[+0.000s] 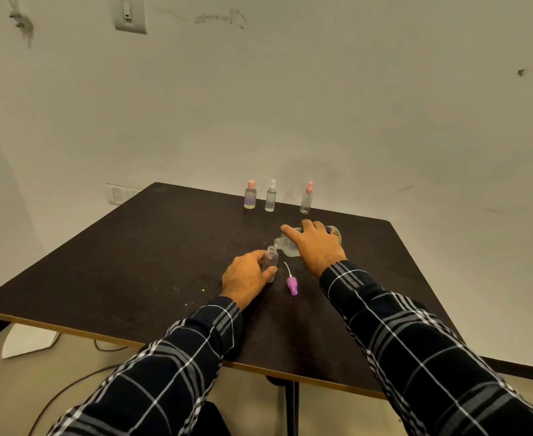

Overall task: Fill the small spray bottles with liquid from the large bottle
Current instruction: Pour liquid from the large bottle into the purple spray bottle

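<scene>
1. Dark rectangular wooden table (133,262): the work surface. All bottles stand on it or are held over it, so any spill lands on the tabletop.

2. Left hand (245,278): fingers and thumb are curled around the small clear plastic bottle with open neck (271,258). The bottle is upright on the table. The grip sits at mid-body, which leaves the mouth free and presumably prevents tipping while liquid enters.

3. Purple spray cap with white dip tube (292,284): lies on its side on the table, just right of the held bottle, between the two hands. It is off so that the neck is open, and it is near for refitting.

4. Large clear plastic bottle (287,245): tilted on its side, mouth pointing left and down, directly above the open neck of the small bottle. Whether liquid is flowing cannot be told.

5. Right hand (315,247): closed over the top of the large bottle, index finger stretched along the shoulder toward the mouth, probably to steer the pour.

6. Three small clear spray bottles at the far edge, well apart from the hands: pink-capped (250,195), white-capped (271,196), pink-nozzled (306,198). All are capped, upright and out of the pouring zone. Their fill levels are unclear.
</scene>
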